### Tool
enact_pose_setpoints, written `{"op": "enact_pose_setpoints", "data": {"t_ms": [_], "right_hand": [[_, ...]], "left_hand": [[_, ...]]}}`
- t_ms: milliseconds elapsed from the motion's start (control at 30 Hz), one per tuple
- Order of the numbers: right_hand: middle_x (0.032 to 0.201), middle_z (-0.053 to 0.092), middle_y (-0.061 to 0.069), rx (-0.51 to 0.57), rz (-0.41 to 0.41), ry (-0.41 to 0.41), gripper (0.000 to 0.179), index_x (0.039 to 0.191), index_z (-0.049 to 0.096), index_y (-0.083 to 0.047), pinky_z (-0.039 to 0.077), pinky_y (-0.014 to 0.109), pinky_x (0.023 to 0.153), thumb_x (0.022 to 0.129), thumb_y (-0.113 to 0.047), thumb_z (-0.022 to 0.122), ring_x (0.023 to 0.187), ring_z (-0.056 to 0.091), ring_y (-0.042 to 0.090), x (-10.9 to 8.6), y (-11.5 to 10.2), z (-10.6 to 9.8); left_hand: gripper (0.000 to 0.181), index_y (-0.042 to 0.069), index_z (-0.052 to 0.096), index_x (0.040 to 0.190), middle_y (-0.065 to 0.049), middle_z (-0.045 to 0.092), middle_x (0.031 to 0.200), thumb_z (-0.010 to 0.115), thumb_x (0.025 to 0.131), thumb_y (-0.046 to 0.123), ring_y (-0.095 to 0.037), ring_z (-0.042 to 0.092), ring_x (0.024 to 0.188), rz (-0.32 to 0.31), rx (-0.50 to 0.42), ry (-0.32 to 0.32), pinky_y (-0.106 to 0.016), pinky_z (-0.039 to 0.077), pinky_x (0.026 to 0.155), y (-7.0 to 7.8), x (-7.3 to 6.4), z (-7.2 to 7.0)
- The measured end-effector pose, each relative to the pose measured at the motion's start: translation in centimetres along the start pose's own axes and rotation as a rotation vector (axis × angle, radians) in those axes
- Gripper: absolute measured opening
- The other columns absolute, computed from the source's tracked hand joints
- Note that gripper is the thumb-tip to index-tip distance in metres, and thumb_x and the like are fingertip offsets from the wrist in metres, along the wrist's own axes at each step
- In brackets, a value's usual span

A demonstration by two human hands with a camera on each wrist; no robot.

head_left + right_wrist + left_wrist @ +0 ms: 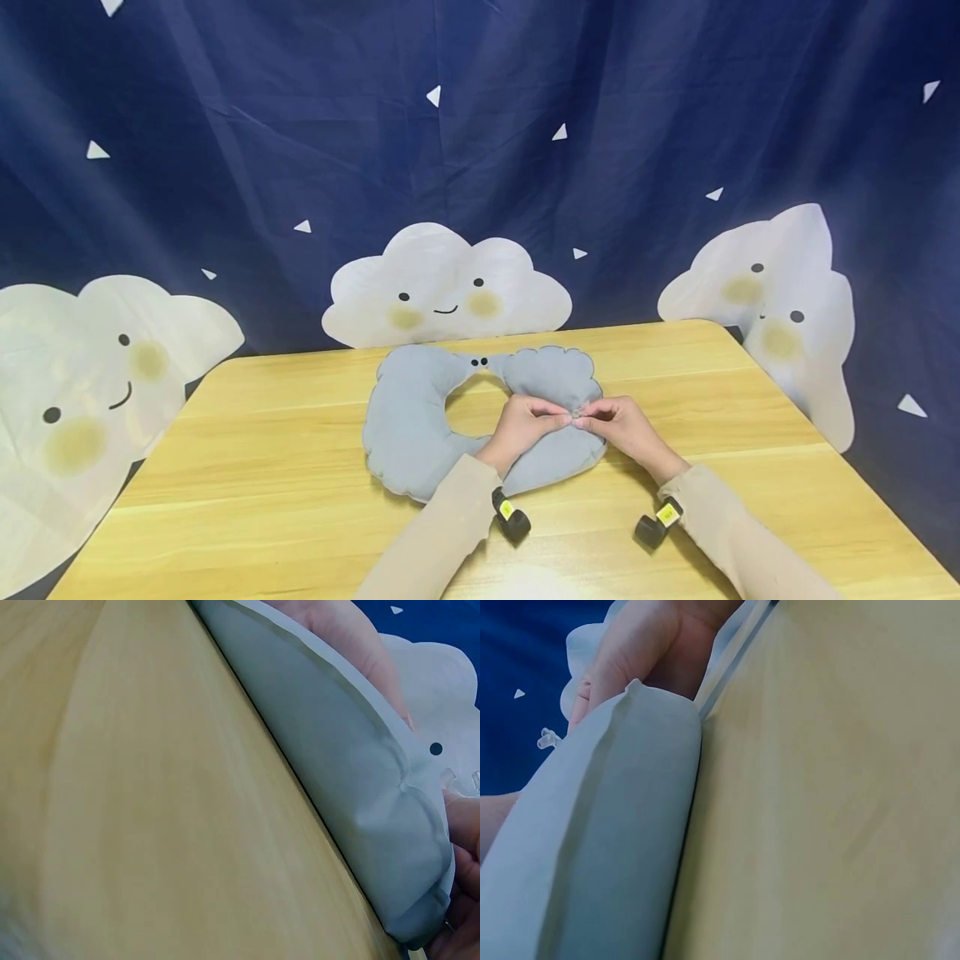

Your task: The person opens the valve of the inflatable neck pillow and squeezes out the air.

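Observation:
A grey U-shaped inflatable neck pillow [408, 417] lies puffed up on the table, with scalloped edges and two small black dots at its narrow back. On its right lobe sits a small clear air valve [576, 412], which shows as transparent plastic above the pillow in the left wrist view [549, 739]. My left hand [519, 429] pinches at the valve from the left with thumb and index finger. From the right, my right hand [626, 427] pinches at it too, fingertips close to the left ones. The fingers partly hide the valve.
The wooden table [262, 467] extends around the pillow on all sides. Behind it hangs a dark blue curtain [360, 150] with white clouds and triangles. A small black device with a yellow label [512, 518] is strapped at each wrist, over beige sleeves [442, 533].

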State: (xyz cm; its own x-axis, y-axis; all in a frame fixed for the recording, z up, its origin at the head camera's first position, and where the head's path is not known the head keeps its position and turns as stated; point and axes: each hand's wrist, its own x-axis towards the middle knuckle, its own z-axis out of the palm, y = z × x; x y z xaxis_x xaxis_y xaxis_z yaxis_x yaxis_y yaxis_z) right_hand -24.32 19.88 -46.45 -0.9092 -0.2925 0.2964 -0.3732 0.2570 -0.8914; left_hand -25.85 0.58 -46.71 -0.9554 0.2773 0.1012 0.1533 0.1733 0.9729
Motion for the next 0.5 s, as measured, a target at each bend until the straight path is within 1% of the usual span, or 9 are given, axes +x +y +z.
{"op": "enact_pose_setpoints", "data": {"t_ms": [133,267,367,500], "right_hand": [[0.08,0.071,0.007,-0.002,0.017,0.006,0.007,0.084,0.072,0.004,0.051,0.02,0.067,0.081,-0.003,0.071,0.074,0.062,0.005,0.0,0.2,-0.1],[0.085,0.071,0.013,-0.021,0.032,0.005,0.01,0.087,0.072,0.005,0.052,0.02,0.067,0.08,-0.003,0.072,0.075,0.062,0.005,-0.1,-0.4,-0.1],[0.086,0.07,0.016,-0.045,0.022,0.014,0.011,0.088,0.071,0.007,0.051,0.019,0.066,0.08,-0.001,0.072,0.075,0.062,0.006,-0.3,-1.8,0.1],[0.088,0.07,0.019,-0.063,0.003,0.038,0.013,0.09,0.071,0.007,0.051,0.019,0.068,0.079,0.0,0.072,0.078,0.064,0.01,-0.5,-3.6,0.7]], "left_hand": [[0.011,0.008,0.077,0.084,0.001,0.073,0.082,0.078,0.075,0.015,-0.006,0.065,0.078,0.001,-0.022,0.012,-0.023,0.052,0.074,0.0,0.1,0.0],[0.009,0.008,0.077,0.084,0.001,0.073,0.083,0.077,0.076,0.012,-0.006,0.065,0.08,-0.035,-0.052,0.021,-0.023,0.051,0.077,0.3,-0.1,-0.2],[0.009,0.008,0.077,0.085,0.001,0.073,0.084,0.076,0.077,0.011,-0.007,0.065,0.081,-0.048,-0.074,0.024,-0.024,0.05,0.079,0.3,-0.1,-0.3],[0.01,0.008,0.076,0.086,0.0,0.073,0.086,0.077,0.077,0.013,-0.008,0.064,0.085,-0.047,-0.087,0.023,-0.025,0.049,0.082,0.1,-0.1,-0.2]]}}
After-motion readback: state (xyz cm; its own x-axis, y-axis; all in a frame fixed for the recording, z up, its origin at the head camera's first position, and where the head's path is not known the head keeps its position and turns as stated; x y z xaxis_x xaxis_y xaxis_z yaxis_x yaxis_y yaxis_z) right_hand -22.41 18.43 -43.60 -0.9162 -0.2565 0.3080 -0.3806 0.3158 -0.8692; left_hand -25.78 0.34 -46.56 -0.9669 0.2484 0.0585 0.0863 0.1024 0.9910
